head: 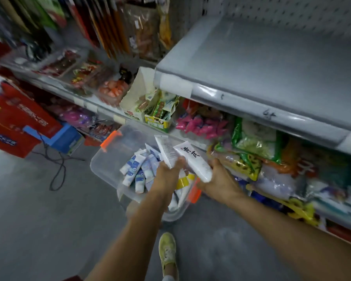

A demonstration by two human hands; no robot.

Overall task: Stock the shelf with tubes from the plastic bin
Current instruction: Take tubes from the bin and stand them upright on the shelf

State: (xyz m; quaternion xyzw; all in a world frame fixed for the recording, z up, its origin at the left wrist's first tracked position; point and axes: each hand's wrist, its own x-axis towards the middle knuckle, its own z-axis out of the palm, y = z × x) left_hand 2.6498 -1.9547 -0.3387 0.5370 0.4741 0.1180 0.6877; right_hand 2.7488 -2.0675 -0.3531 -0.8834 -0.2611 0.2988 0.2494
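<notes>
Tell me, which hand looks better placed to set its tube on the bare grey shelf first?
Probably the right. The right hand grips the black-lettered tube on the side nearest the grey shelf; the left hand holds the fine-print tube over the plastic bin, farther away.

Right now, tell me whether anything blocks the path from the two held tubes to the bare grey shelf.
Nothing visible does. The left hand grips the fine-print tube, the right hand the black-lettered tube, both over the plastic bin. The grey shelf above is bare; only its front lip must be cleared.
</notes>
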